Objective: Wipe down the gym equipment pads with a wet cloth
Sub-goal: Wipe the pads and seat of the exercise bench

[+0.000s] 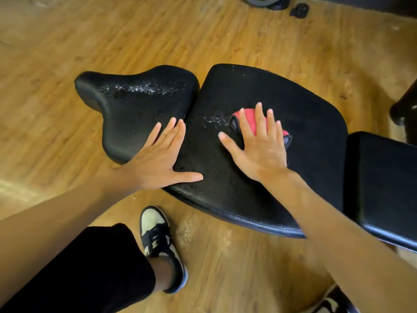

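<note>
A black-and-cream sneaker (158,240) is standing on the wood-grain floor (67,53) beside a black trouser leg (90,267); a small dark object (299,10) is lying near the top edge.

Warm honey-toned wood-plank floor (67,53) fills the scene, its grain running diagonally. A pale, brighter patch (15,188) lies on it at the left. At the far edge sit a dark rounded object (266,1) and a small black piece (299,10). A dark furniture leg (404,105) stands at the right edge.
</note>
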The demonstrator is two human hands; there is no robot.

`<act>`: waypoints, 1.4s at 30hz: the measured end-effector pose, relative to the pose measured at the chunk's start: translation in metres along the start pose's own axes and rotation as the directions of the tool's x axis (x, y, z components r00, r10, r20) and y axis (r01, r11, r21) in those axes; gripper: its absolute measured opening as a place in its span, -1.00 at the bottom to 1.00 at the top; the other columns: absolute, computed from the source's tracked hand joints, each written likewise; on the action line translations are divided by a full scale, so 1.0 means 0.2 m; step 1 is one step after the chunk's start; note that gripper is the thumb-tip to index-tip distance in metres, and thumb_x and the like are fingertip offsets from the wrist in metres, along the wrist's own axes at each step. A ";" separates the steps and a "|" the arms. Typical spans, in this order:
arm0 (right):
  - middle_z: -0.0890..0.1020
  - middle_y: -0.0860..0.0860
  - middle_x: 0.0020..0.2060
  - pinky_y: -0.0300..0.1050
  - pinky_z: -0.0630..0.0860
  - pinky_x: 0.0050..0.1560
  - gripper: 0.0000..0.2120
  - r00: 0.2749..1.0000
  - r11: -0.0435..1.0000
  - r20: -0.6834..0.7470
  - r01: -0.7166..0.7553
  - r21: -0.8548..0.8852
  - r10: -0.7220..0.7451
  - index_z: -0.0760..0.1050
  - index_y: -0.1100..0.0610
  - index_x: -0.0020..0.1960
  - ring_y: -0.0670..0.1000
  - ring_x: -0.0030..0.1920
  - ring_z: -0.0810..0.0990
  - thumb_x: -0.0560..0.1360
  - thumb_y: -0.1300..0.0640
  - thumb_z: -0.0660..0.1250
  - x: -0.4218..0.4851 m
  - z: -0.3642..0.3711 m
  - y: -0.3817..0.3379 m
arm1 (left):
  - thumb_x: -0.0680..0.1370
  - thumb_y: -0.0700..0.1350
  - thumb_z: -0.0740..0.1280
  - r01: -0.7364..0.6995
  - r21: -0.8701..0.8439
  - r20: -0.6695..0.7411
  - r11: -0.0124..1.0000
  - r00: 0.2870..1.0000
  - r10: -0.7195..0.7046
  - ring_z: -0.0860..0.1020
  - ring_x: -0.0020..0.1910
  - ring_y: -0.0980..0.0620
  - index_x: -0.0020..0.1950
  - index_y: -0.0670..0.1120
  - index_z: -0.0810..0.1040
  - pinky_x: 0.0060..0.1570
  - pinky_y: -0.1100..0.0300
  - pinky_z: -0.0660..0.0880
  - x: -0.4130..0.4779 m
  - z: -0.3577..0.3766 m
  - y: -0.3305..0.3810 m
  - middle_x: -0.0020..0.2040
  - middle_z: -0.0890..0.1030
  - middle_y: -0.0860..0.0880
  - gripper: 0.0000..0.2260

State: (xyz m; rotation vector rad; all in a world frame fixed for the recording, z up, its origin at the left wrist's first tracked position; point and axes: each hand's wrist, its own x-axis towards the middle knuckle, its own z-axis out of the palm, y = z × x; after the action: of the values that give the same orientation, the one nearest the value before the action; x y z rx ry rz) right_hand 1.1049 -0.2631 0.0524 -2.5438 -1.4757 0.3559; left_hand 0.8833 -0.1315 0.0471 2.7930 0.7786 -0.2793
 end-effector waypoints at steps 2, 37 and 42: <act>-0.20 0.08 0.66 0.20 -0.22 0.62 -0.04 1.000 0.999 -0.013 -0.014 -0.042 0.013 -0.14 -0.10 0.67 0.19 0.64 -0.26 0.43 -0.61 -0.27 0.22 -0.03 0.02 | 0.36 0.66 -0.10 -0.008 -0.009 0.005 1.000 1.000 0.008 -0.38 0.62 0.06 0.65 -0.19 -0.30 0.59 0.02 -0.37 0.00 0.00 0.00 0.68 -0.25 -0.07 0.19; -0.25 0.07 0.65 0.22 -0.26 0.61 -0.02 0.992 0.991 -0.010 -0.129 -0.040 0.128 -0.19 -0.10 0.67 0.21 0.63 -0.28 0.41 -0.63 -0.29 0.46 -0.08 0.04 | 0.42 0.64 -0.10 0.024 -0.021 -0.147 0.999 0.989 -0.027 -0.22 0.66 0.05 0.68 -0.18 -0.16 0.63 -0.08 -0.19 0.01 0.04 0.03 0.70 -0.05 -0.07 0.13; -0.31 0.10 0.63 0.24 -0.28 0.60 0.04 0.991 0.984 0.002 -0.135 -0.112 0.136 -0.25 -0.08 0.67 0.26 0.62 -0.31 0.36 -0.66 -0.35 0.64 -0.10 -0.03 | 0.40 0.65 -0.14 0.027 -0.018 -0.132 0.999 0.991 -0.030 -0.23 0.66 0.05 0.68 -0.18 -0.16 0.62 -0.09 -0.20 0.02 0.04 0.01 0.70 -0.07 -0.07 0.15</act>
State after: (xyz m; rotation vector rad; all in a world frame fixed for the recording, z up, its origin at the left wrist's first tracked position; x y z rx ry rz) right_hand 1.1669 -0.1504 0.0581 -2.7428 -1.3647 0.3129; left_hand 0.8874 -0.1338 0.0380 2.8097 0.8466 -0.0933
